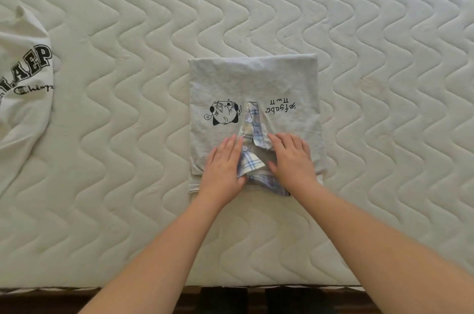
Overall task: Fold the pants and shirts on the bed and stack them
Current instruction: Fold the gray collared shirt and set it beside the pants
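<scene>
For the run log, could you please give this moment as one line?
left hand: flat on grey shirt | right hand: flat on shirt | white shirt: unfolded, left

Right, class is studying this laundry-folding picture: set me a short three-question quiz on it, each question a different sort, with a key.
1. True or false: both hands lie flat on the folded grey shirt.
2. Multiple choice: where is the white printed shirt? A) under the grey shirt B) at the left edge of the mattress, apart from the grey shirt C) in the right hand
3. Fill in: the grey shirt's collar has a ____ pattern.

Key: 1 true: the left hand and right hand press down beside the collar. 2 B. 3 plaid, in blue and pale yellow.
</scene>
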{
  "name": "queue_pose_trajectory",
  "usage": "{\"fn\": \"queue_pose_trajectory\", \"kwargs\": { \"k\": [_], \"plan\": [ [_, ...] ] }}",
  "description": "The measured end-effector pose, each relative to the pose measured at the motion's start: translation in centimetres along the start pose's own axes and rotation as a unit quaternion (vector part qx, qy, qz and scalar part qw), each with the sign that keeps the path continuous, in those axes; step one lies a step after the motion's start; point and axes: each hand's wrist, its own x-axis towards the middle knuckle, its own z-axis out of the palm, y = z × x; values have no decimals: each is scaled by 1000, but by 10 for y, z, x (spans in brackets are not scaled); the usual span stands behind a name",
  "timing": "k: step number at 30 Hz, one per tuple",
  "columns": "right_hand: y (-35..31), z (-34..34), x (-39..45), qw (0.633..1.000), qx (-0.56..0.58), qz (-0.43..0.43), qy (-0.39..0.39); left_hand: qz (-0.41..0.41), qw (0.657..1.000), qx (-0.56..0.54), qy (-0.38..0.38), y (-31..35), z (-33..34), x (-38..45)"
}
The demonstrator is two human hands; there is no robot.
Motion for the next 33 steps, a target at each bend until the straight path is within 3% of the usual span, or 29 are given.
{"fn": "queue_pose_trajectory", "kwargs": {
  "k": [3, 6, 9, 13, 17, 20, 22, 24, 27, 30, 33],
  "plan": [
    [8, -1, 19, 1000, -10, 5, 18, 40, 998, 36, -45, 2, 0, 18],
    [22, -6, 28, 990, 129, 46, -10, 38, 995, 50, -72, 5, -4, 27],
    [38, -15, 25, 925, 347, 147, -51, 38, 994, -61, -88, 6, -11, 26],
    [52, -18, 17, 880, 441, 170, -47, 22, 957, -285, -50, 10, -22, 14],
    [51, -18, 15, 854, 490, 170, -37, 43, 957, -281, -57, 11, -21, 15],
    [48, -16, 13, 871, 465, 154, -34, 85, 979, -159, -97, 11, -12, 24],
    [43, -16, 12, 901, 408, 131, -62, 103, 984, -40, -141, 10, -1, 28],
    [39, -14, 14, 939, 323, 48, -105, 125, 979, 36, -155, 8, 6, 29],
    [33, -11, 17, 962, 203, -65, -168, 154, 983, 6, -99, 4, 4, 18],
    [30, -4, 16, 967, 108, -114, -199, 129, 988, -83, -2, 1, 3, -1],
    [30, -5, 14, 969, 83, -141, -185, 94, 987, -124, 32, 5, 3, -12]
  ]
}}
